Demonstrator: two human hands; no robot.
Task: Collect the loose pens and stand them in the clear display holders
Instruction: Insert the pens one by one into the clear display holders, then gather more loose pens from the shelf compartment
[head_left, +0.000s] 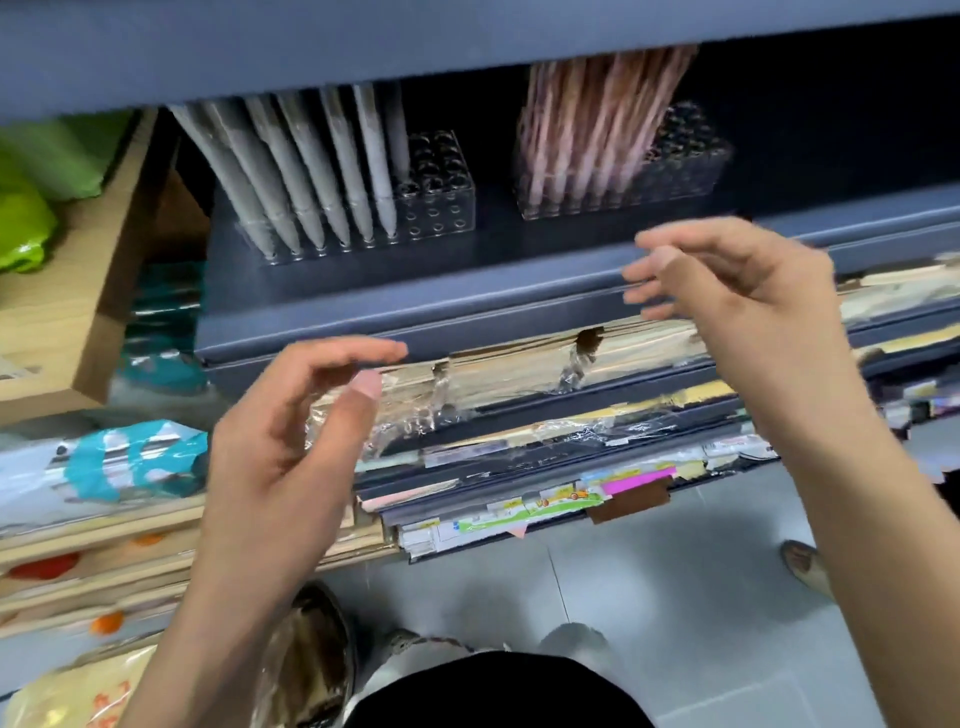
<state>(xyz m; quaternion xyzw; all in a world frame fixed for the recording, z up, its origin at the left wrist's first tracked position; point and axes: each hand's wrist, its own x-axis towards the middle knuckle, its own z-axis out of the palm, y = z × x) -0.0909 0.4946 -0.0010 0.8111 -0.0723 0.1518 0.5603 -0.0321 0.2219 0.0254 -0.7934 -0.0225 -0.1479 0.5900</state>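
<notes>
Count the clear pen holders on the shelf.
2. The left holder carries grey pens; the right holder, beside it, carries pink pens. The upper shelf may hide more.

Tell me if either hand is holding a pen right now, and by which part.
Neither. The left hand and the right hand are both empty, fingers loosely curled, in front of the shelf.

1. My pale grey plastic pens (311, 171) stand tip-down in rows, leaning left.
2. They fill the left part of a clear plastic block holder with round holes (441, 208), which sits on the dark blue shelf (467, 280); its right-hand holes are free.
3. The blurred pink pens (587, 130) stand packed in a second clear plastic holder (680, 171), further right on the same shelf.
</notes>
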